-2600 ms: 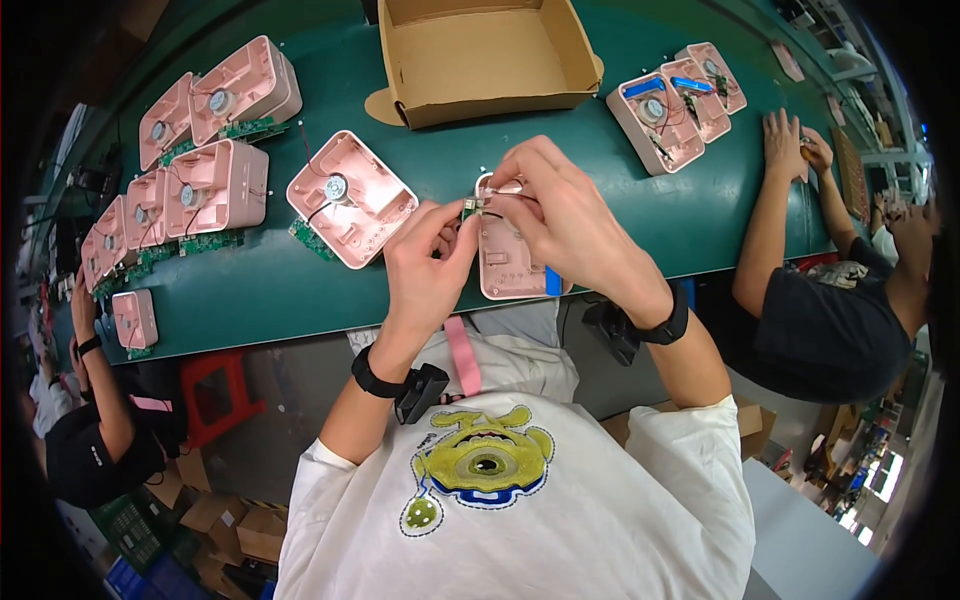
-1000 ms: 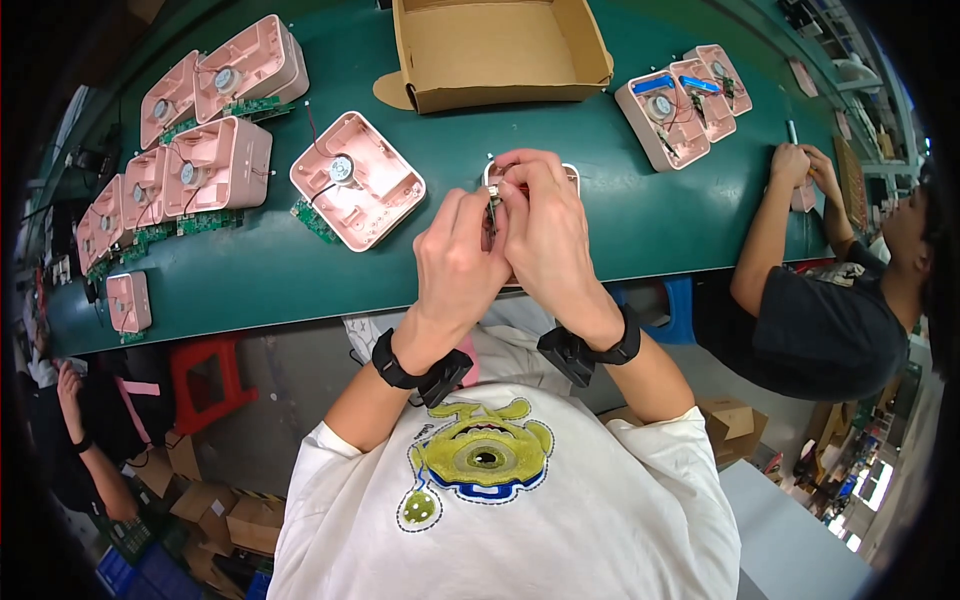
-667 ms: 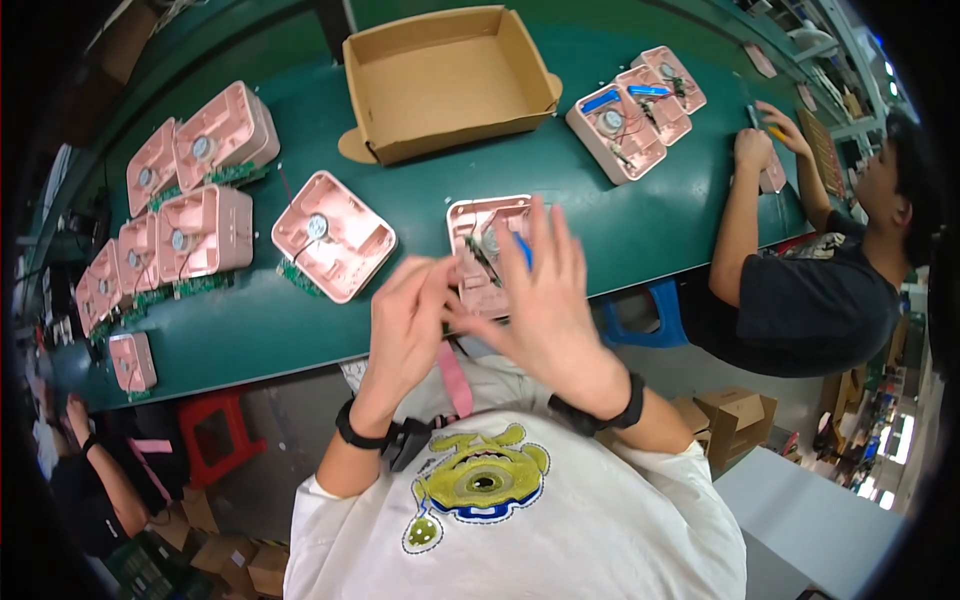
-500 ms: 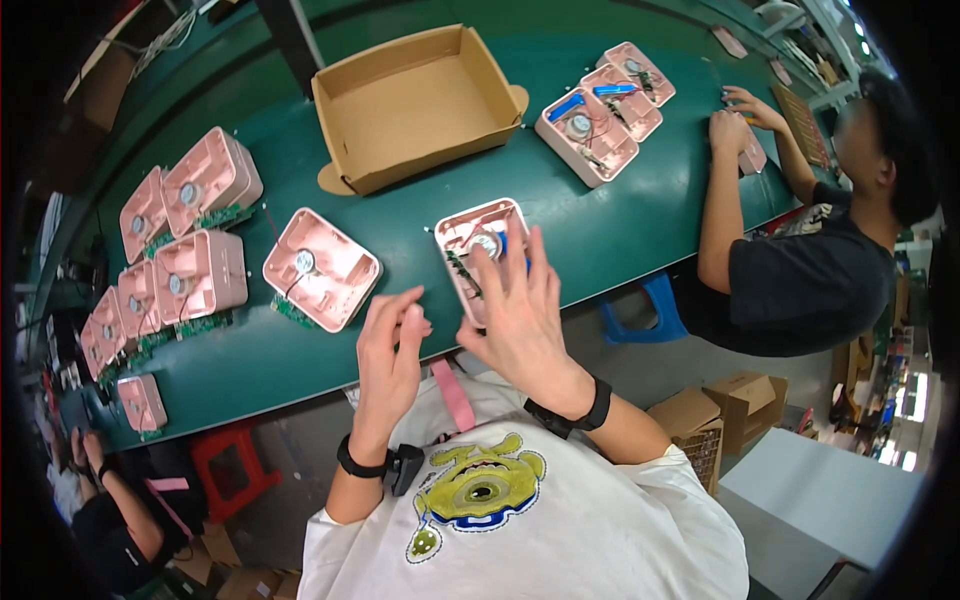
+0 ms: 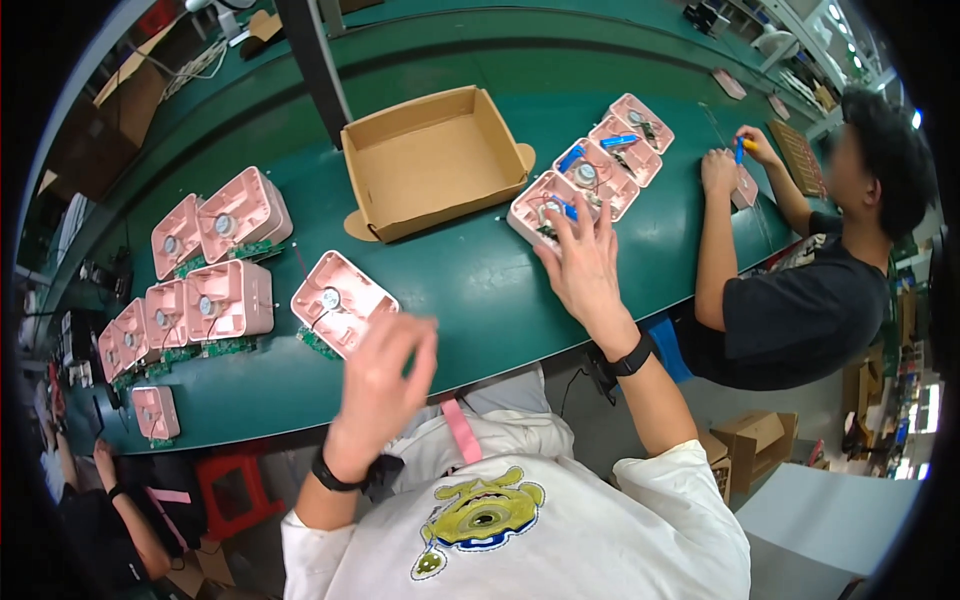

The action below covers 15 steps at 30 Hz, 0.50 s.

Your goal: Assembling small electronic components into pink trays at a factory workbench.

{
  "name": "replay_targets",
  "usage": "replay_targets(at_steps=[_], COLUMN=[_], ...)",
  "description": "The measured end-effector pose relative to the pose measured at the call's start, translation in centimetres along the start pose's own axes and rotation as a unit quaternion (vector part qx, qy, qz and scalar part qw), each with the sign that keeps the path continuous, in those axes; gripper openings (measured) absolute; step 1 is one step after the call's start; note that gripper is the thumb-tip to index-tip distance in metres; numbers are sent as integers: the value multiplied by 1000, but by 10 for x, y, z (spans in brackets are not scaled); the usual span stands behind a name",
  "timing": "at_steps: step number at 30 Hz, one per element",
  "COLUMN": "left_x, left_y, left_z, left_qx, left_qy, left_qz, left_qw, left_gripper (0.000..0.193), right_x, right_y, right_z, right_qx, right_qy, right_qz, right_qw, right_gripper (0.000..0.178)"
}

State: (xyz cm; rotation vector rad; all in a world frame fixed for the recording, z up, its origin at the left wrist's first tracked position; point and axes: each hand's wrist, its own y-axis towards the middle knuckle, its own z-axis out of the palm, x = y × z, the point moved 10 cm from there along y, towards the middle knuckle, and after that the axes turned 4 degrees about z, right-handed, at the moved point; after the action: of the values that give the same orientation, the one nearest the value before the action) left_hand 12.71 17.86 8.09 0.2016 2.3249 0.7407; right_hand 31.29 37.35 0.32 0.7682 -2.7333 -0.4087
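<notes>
My right hand (image 5: pixel 585 262) grips a pink plastic housing (image 5: pixel 524 212) on the right of the green table, its fingers reaching over the walls. Inside that housing are a blue battery (image 5: pixel 563 207), a round silver speaker and wires, partly covered by the fingers. My left hand (image 5: pixel 385 385) is raised near the table's front edge, smeared by motion, its fingers bent. Just beyond it lies another open pink housing (image 5: pixel 350 292) with a round speaker (image 5: pixel 331 298), a thin wire and a green circuit board (image 5: pixel 318 344) at its side.
An open cardboard box (image 5: pixel 435 165) stands at the back middle. More pink housings with batteries (image 5: pixel 620 142) line up at the right; several with green boards (image 5: pixel 235 300) sit at the left. A co-worker (image 5: pixel 800 270) works at the right beside a blue stool (image 5: pixel 668 345).
My right hand has carried or slid the battery-fitted housing right and away from me, against the right-hand row. My left hand has shifted slightly and blurred. The view has tilted.
</notes>
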Motion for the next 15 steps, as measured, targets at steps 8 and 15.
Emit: replay_targets(at_steps=[8, 15], left_x=[78, 112], left_y=[91, 82], left_z=[18, 31], left_qx=[88, 155], left_qy=[207, 213], left_qz=[4, -110], left_qw=[974, 958], left_gripper=[28, 15], right_x=[-28, -28], right_y=[44, 38], right_z=[9, -30], right_qx=[14, 9], right_qy=[11, -34], right_qz=[54, 63], right_qw=[998, 997], right_gripper=[61, 71])
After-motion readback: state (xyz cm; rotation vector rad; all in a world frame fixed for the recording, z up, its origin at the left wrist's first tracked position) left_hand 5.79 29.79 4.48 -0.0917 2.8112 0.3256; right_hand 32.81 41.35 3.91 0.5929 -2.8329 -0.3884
